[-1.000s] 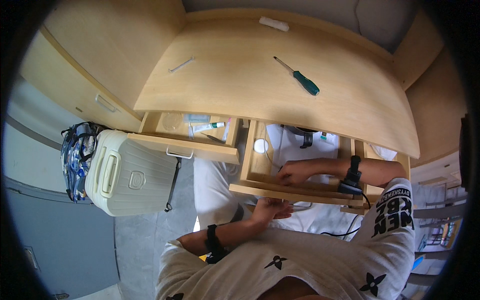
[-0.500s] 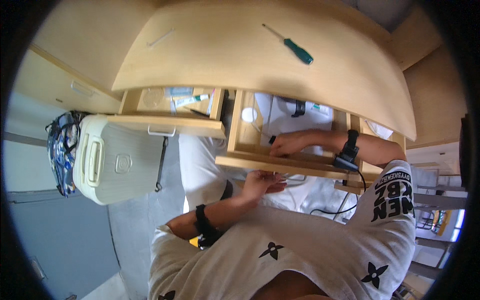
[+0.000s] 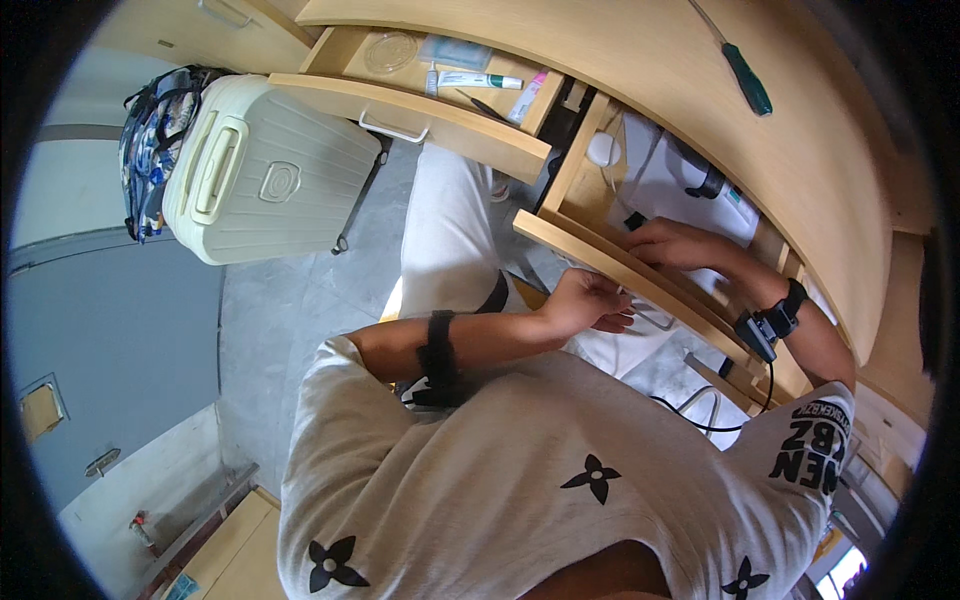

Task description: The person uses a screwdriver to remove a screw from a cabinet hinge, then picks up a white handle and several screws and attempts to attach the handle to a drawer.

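My left hand (image 3: pixel 588 302) is at the outer face of the right drawer's front panel (image 3: pixel 640 285), its thumb and forefinger pinched together. What they hold, if anything, is too small to make out. Beside those fingers shows a metal drawer handle (image 3: pixel 657 318). Inside the open drawer, my right hand (image 3: pixel 672 244) is bent against the inner side of the same panel with its fingers closed; their tips are hidden. A dark plug-like cable end (image 3: pixel 634 220) lies close to that hand. Farther back in the drawer are a round white object (image 3: pixel 603 149), white sheets and a black strap (image 3: pixel 708 183).
A green-handled screwdriver (image 3: pixel 748 80) lies on the desktop (image 3: pixel 600 40). The left drawer (image 3: pixel 430 120), also pulled out, holds tubes (image 3: pixel 480 80), a pen and a clear round lid. A pale suitcase (image 3: pixel 270 170) with a patterned bag (image 3: pixel 165 150) stands at the left.
The view has turned and shifted, so the desk and drawers now look tilted and sit higher. Both hands stay at the right drawer's front panel, with little change in pose.
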A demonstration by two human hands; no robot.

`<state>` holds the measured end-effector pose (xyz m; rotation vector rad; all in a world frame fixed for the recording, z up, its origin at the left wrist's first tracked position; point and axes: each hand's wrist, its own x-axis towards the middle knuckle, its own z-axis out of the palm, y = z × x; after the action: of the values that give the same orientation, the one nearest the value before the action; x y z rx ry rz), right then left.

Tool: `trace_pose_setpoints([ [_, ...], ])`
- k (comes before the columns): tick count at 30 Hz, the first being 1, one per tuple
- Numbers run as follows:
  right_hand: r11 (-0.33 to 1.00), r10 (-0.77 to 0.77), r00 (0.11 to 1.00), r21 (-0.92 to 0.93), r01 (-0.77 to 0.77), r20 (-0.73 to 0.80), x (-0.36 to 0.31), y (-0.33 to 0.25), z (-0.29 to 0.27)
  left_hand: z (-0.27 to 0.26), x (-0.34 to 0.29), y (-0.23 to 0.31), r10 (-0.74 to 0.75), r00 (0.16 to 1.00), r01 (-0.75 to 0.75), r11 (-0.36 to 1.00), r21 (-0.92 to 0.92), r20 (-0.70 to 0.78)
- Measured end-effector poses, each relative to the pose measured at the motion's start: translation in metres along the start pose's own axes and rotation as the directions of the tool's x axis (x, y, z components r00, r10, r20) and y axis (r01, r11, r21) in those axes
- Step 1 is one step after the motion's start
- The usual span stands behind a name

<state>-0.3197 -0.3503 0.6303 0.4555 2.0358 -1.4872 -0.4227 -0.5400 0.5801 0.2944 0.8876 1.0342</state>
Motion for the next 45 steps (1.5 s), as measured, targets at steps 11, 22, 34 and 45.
trace_pose_setpoints([
  [11, 0.998, 0.055, 0.997, 0.025, -0.056, 0.059, 0.006, 0.002, -0.008, 0.002, -0.002, 0.004, -0.025, 0.999, 0.026, 1.0, -0.012, 0.027],
  [22, 0.987, 0.16, 0.981, -0.052, -0.155, 0.107, 0.009, 0.004, -0.011, 0.006, -0.004, 0.008, -0.013, 1.0, 0.013, 1.0, -0.022, -0.022],
  [34, 0.998, -0.055, 0.998, 0.016, 0.055, -0.007, 0.007, -0.002, -0.011, 0.002, 0.001, 0.005, -0.046, 0.999, 0.045, 0.999, -0.012, -0.001],
  [45, 0.999, 0.036, 0.995, 0.016, -0.037, 0.091, 0.008, 0.014, -0.011, 0.006, 0.001, 0.005, -0.027, 1.0, 0.027, 0.999, -0.027, 0.006],
])
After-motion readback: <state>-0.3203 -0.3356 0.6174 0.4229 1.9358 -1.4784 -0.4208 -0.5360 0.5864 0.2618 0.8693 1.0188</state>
